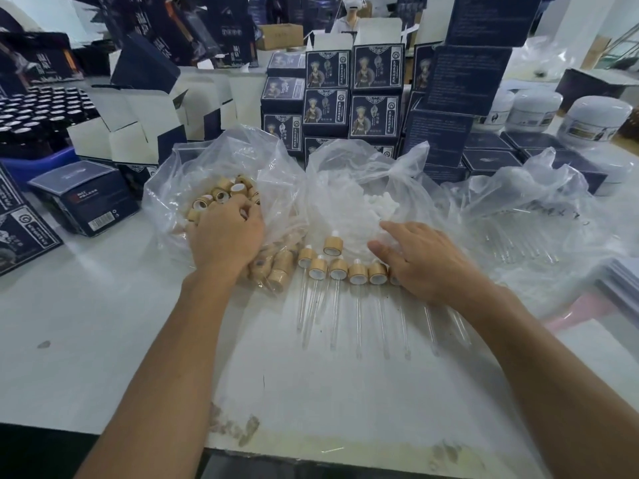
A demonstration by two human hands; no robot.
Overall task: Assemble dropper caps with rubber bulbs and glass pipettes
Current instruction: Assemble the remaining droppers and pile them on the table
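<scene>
Finished droppers (337, 271) lie in a row w/ glass tubes toward the table edge, prob. to keep them sorted; behind-left of row, left hand (224, 233) curls into caps bag (221, 191), grip hidden; right hand (418, 257), fingers loose, reaches bulbs bag (366, 202) behind.

You can't read any print: the dark blue boxes (375, 115) behind the bags carry blurred characters only.

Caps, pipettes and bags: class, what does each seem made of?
Caps: tan, matt, faintly grained collars, probably bamboo or wood, with white liners.
Pipettes: clear thin tubes, likely glass.
Bags: thin, crinkled, see-through film, evidently soft plastic.
</scene>
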